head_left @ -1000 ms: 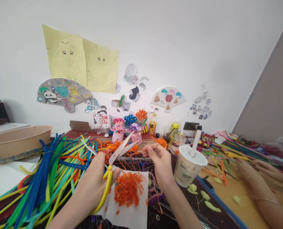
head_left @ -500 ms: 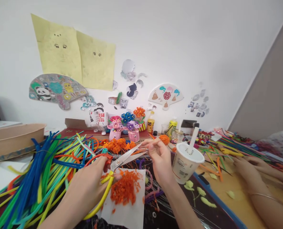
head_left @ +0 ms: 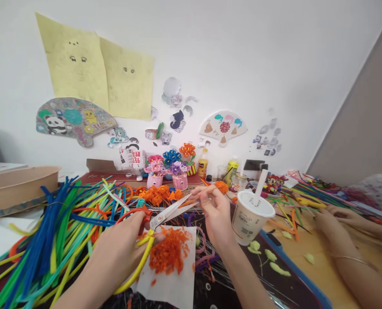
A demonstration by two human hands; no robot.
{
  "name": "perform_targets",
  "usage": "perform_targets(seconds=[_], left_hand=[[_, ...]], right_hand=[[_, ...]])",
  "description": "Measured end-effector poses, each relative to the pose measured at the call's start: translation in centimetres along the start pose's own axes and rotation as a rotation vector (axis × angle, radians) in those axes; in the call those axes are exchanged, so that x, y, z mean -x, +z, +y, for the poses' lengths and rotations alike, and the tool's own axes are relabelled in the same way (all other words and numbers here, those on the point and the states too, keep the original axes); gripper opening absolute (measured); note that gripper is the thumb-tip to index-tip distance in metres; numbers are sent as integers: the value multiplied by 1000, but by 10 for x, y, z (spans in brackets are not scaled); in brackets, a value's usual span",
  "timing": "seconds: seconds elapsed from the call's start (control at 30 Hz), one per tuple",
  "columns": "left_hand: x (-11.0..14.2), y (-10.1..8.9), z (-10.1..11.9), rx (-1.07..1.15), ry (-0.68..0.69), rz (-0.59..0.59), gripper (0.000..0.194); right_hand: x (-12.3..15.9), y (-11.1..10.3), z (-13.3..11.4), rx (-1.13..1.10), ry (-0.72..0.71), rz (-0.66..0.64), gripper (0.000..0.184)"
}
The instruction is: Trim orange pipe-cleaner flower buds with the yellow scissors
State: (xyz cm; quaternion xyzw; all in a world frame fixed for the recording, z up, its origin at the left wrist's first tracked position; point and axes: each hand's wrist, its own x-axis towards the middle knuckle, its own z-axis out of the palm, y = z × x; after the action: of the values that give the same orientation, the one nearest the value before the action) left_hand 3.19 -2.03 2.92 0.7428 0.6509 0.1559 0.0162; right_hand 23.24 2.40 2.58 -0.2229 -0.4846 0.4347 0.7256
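Note:
My left hand (head_left: 126, 242) is closed on a pair of scissors (head_left: 165, 216), whose handles show a red part and a yellow loop. The blades are parted and point right, their tips close to the fingers of my right hand (head_left: 214, 208). Those fingers are pinched together; what they hold is too thin to make out, though a bit of orange shows just above them. Below the blades, orange fluffy clippings (head_left: 169, 253) lie heaped on a white sheet of paper (head_left: 178, 292). Several orange fuzzy flowers (head_left: 160, 195) lie behind the scissors.
Coloured pipe cleaners (head_left: 58, 240) fill the left side, near a tan basin (head_left: 19, 184). A lidded cup (head_left: 250, 219) with a straw stands beside my right hand. Potted craft flowers (head_left: 178, 171) and a bottle (head_left: 203, 164) stand at the back. Another person's hands (head_left: 335, 223) are at right.
The whole view has shifted slightly. The orange tip above my right fingers has lowered a little; both hands hold nearly the same pose, blades still parted.

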Motion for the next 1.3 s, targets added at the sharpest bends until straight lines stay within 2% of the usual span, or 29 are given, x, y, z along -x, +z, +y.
perform_targets(seconds=[0.2, 0.4, 0.57, 0.83, 1.1, 1.3], left_hand=[[-1, -3, -1, 28, -13, 0, 22], [0, -5, 1, 29, -30, -37, 24], [1, -6, -1, -2, 9, 29, 21], [1, -5, -1, -4, -14, -26, 21], [-2, -5, 0, 63, -2, -32, 20], [-1, -5, -1, 31, -5, -32, 19]], right_hand=[[1, 3, 0, -41, 55, 26, 23], [1, 2, 0, 25, -10, 58, 23], [0, 0, 0, 65, -50, 72, 23], [1, 0, 3, 98, -51, 36, 22], [1, -2, 4, 99, -66, 29, 19], [2, -1, 4, 126, -77, 38, 20]])
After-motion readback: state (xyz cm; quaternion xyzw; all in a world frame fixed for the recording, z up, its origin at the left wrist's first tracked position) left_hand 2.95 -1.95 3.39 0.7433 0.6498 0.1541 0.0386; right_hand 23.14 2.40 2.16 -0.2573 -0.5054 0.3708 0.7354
